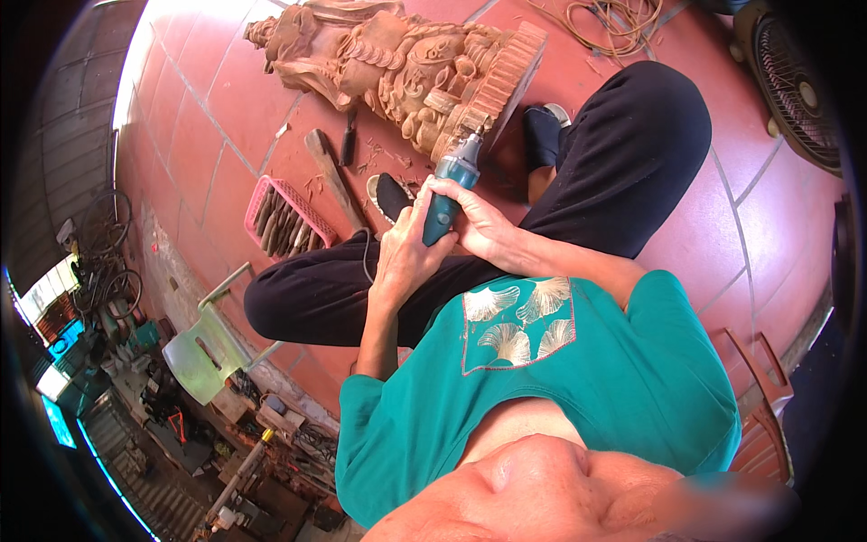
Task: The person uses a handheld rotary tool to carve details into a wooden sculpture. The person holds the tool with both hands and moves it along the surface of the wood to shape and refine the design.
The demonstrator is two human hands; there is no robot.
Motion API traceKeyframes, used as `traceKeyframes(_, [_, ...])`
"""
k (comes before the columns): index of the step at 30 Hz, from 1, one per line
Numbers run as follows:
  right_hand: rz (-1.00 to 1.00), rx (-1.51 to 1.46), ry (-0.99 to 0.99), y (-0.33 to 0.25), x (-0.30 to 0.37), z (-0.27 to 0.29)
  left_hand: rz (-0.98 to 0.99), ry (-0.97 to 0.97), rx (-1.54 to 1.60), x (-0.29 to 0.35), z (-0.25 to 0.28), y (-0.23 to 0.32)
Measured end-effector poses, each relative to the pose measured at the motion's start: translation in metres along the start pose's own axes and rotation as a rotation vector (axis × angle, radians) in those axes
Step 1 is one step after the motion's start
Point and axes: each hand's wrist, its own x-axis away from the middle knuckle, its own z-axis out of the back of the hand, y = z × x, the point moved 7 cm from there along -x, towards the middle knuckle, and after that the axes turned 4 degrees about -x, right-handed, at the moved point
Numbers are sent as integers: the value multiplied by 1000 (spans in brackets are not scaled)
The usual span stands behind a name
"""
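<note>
A teal die grinder (459, 169) is gripped in both hands, its metal nose pointing up at a carved wooden statue (388, 63). The statue lies on its side across the floor, and the tool's tip is at the carving near its ribbed base; contact is hard to make out. My left hand (406, 242) wraps the grinder's body from the left. From the right, my right hand (483, 221) closes round it, fingers overlapping near the upper body. A dark cord (368, 257) runs beside my left wrist. Wood chips lie below the statue.
A pink basket (302, 210) of several carving tools stands left of my legs. Beside it lie a wooden club-like piece (332, 176) and a dark-handled tool (349, 140). A coiled hose (623, 23) and a fan (799, 90) are at the far right. A pale green chair (200, 357) stands left.
</note>
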Motion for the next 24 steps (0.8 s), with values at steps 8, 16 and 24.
traceKeyframes(8, [48, -30, -31, -2, 5, 0, -96, 17, -10, 1, -7, -5])
traceKeyframes(16, [76, -22, -20, -3, 3, -1, -30, -6, -18, 1, -1, -1])
traceKeyframes(24, [16, 10, -21, -2, -4, -9, -74, 102, -23, 2, 1, -4])
